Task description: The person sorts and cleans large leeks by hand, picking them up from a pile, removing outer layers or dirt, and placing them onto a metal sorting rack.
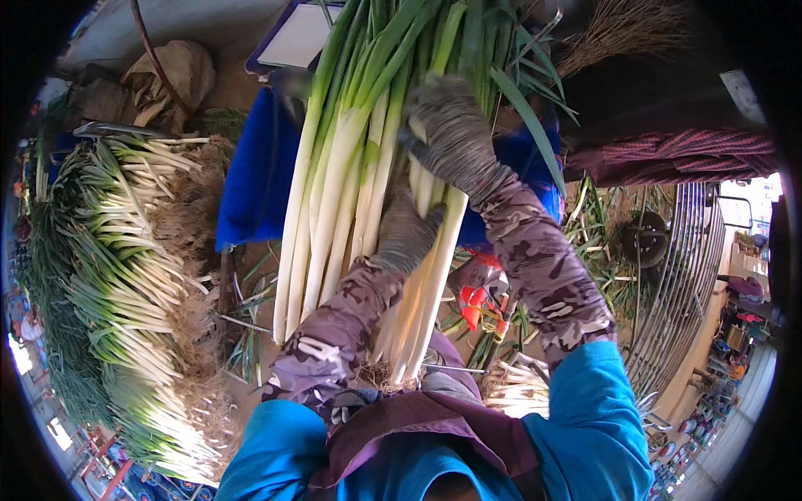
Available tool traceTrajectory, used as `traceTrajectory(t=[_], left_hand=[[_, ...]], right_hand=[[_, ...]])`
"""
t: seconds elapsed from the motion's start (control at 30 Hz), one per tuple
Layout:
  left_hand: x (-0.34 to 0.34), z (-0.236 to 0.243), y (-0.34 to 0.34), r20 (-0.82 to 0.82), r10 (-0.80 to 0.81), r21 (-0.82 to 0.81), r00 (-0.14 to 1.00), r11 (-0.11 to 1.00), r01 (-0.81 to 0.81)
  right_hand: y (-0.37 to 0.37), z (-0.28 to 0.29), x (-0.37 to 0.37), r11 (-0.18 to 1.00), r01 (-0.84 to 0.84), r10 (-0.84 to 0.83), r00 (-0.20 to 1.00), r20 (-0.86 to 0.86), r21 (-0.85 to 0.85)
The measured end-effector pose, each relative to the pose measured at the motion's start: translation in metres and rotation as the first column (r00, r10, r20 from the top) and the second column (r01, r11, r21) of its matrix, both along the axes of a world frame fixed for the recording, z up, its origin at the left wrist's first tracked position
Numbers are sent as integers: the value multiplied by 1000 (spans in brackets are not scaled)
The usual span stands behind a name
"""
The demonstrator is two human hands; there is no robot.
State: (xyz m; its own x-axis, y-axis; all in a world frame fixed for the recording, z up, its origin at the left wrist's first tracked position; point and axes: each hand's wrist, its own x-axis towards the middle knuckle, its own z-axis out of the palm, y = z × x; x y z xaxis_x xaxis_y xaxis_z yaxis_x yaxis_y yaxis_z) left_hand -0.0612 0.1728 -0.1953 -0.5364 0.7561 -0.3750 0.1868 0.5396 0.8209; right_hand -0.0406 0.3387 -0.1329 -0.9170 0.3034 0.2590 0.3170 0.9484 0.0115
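Note:
A row of long green onions point(322, 225), white stems toward me and green leaves away, lies across a blue-covered support point(257, 171). My left hand point(407, 234), in a grey glove, is closed round stems in the right part of the row. Some of these green onions point(447, 246) reach down toward my lap, roots at their lower ends. Farther up, my right hand point(451, 129), gloved alike, is bent over the same stems where white turns green, its fingers curled round them. Part of the left hand's grip is hidden behind stems.
At the left lies a large heap of untrimmed green onions point(142, 284) with brown roots. A twig broom point(626, 37) is at the back right. Metal bars point(681, 275) stand at the right. Loose leaves litter the ground, with a red object point(472, 307) near my right arm.

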Motion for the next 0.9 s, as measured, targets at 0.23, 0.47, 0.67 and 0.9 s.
traceTrajectory(t=[0.23, 0.47, 0.67, 0.9], left_hand=[[10, -33, -5, -280, 39, 361, 959, 930, 68], [30, -2, -32, -488, -105, 276, 867, 923, 267], [-9, 3, -68, -486, -26, 202, 874, 969, 141], [-17, -9, -38, -481, -36, 38, 876, 997, 62]], right_hand=[[-6, -8, -12, 944, -326, 258, 826, 502, 51], [8, -27, 10, 949, -317, 299, 888, 349, -7], [1, -1, 10, 950, -312, 301, 891, 341, -24], [7, -16, 19, 944, -328, 327, 936, 133, -13]])
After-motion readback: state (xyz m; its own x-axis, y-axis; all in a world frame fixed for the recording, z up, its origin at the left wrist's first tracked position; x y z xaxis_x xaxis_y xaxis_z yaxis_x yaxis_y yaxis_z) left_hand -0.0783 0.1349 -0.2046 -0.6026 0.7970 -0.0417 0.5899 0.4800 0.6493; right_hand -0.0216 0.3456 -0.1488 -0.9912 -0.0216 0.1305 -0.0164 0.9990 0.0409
